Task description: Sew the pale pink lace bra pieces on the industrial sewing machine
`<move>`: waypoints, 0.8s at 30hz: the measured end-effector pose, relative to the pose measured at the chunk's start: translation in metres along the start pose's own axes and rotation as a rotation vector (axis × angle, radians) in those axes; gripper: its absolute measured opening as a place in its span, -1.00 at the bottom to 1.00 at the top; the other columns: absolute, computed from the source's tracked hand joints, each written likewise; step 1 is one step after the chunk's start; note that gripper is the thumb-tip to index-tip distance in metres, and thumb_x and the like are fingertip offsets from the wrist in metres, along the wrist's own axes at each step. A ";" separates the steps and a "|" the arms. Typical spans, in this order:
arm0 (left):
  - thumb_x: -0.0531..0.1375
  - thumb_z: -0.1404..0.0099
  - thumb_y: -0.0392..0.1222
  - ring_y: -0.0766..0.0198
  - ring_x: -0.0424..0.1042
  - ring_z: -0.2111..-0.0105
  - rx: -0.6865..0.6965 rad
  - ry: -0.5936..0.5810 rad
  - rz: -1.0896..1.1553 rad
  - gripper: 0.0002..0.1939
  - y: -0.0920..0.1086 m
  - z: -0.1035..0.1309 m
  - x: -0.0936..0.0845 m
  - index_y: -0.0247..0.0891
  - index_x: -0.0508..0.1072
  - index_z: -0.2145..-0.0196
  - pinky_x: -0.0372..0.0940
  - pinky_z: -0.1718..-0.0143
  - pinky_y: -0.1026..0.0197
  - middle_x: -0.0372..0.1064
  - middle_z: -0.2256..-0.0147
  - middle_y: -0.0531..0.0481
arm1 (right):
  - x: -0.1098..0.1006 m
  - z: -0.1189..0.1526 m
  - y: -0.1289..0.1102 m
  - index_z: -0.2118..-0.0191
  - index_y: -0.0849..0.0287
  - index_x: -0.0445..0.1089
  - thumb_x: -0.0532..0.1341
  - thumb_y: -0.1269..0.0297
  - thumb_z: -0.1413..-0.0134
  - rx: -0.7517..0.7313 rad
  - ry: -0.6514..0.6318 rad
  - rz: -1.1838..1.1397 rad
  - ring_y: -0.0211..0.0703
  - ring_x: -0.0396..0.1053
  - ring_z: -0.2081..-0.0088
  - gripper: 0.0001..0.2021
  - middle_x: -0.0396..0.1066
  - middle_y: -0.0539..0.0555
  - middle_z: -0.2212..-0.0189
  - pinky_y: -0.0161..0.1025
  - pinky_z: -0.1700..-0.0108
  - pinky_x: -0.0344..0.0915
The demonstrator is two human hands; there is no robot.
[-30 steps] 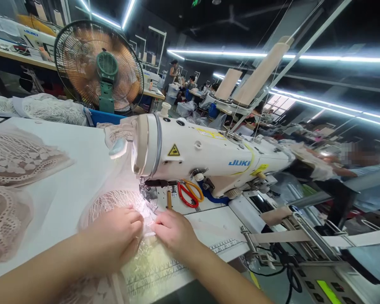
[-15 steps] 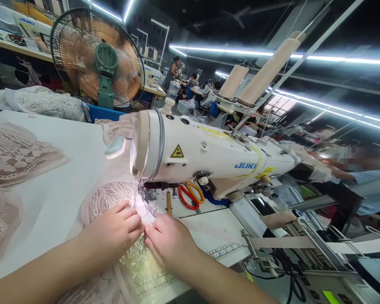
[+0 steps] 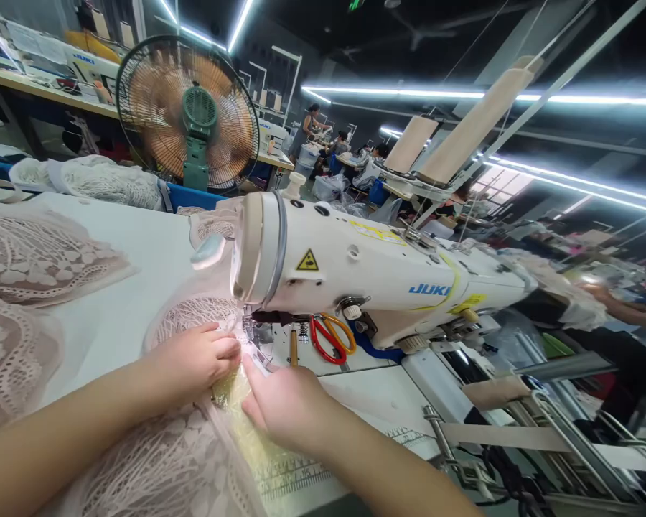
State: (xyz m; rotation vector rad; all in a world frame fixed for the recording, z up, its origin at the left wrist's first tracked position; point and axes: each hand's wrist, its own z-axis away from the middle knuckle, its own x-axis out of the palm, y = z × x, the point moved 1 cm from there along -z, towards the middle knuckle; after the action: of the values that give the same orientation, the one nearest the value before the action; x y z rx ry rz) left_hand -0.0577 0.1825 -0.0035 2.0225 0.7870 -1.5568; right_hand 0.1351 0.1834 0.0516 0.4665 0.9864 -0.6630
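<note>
My sewing machine is white with blue lettering, and the lace left of it is pale pink, patterned with branching lines, petal shapes and dotted borders. Beneath it I see red and orange scissor handles.

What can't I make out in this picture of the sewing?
In the head camera's view:
Lace under the left hand: covered by that hand.
Most fingers of the right hand: hidden by its back.
Middle of the ruler: behind the right forearm.
Needle tip on the sewing machine: too small among metal parts.
Fan blades: blurred, seemingly by spinning.
Leftmost lace pieces: cut off by the picture's edge.
</note>
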 end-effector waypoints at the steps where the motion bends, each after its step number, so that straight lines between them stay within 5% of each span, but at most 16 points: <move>1: 0.15 -0.33 -0.41 0.19 0.47 0.15 0.010 -0.019 0.005 -0.77 -0.002 0.000 -0.001 -0.17 0.56 0.20 0.25 -0.04 0.15 0.54 0.10 -0.02 | -0.003 0.000 0.000 -0.46 0.31 -0.14 0.03 0.06 -0.36 0.011 -0.012 -0.006 0.18 0.55 0.27 -0.30 0.57 0.28 0.33 -0.04 0.31 0.43; 13: 0.03 -0.40 -0.41 0.09 0.46 -0.06 0.056 -0.143 -0.061 -0.59 -0.044 -0.009 -0.002 -0.18 0.50 -0.09 0.24 -0.12 0.12 0.51 -0.07 -0.09 | 0.004 -0.009 0.000 -0.46 0.22 -0.11 0.03 -0.04 -0.32 0.071 0.033 -0.082 0.23 0.54 0.32 -0.27 0.57 0.26 0.35 -0.04 0.37 0.39; 19: 0.03 -0.45 -0.36 0.13 0.37 -0.17 -0.088 -0.194 0.061 -0.59 -0.059 -0.017 -0.002 -0.11 0.50 -0.12 0.11 -0.26 0.09 0.41 -0.19 -0.06 | 0.006 -0.009 -0.001 -0.43 0.19 -0.02 0.05 0.02 -0.32 0.080 0.004 -0.071 0.22 0.53 0.34 -0.33 0.56 0.24 0.36 -0.07 0.40 0.32; 24: 0.01 -0.49 -0.21 0.11 0.39 -0.14 -0.243 -0.073 0.148 -0.67 -0.060 -0.020 -0.019 -0.17 0.54 0.00 0.19 -0.22 0.05 0.43 -0.16 -0.06 | 0.008 -0.009 0.001 -0.44 0.19 -0.04 0.04 0.08 -0.32 0.071 0.010 -0.073 0.21 0.52 0.34 -0.34 0.56 0.24 0.36 -0.09 0.44 0.25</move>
State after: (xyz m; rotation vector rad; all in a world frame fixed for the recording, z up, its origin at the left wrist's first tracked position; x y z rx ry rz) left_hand -0.0884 0.2371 0.0189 1.7954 0.7420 -1.3733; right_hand 0.1334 0.1880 0.0407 0.4987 0.9957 -0.7641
